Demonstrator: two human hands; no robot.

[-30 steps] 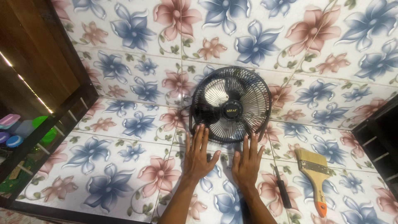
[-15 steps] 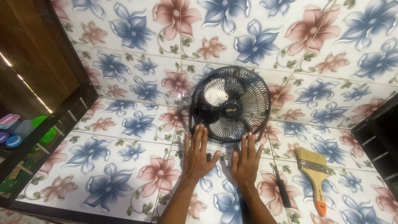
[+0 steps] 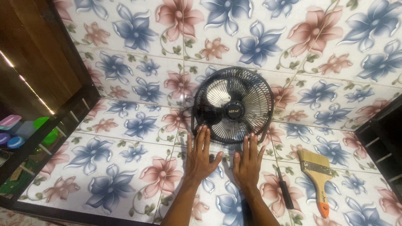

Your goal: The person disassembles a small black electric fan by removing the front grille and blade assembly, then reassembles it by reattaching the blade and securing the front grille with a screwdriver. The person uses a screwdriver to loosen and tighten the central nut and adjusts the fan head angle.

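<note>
Hands, two, lie flat and open, holding nothing: left (image 3: 200, 161), right (image 3: 248, 164), before one fan (image 3: 233, 105).

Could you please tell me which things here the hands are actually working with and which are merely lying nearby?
In hand: black table fan, with left hand and right hand flat at its base.

Lying about: paintbrush, screwdriver, coloured containers.

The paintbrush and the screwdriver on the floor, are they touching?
Apart. The head view shows flowered tile between the paintbrush and the screwdriver along their whole length.
</note>
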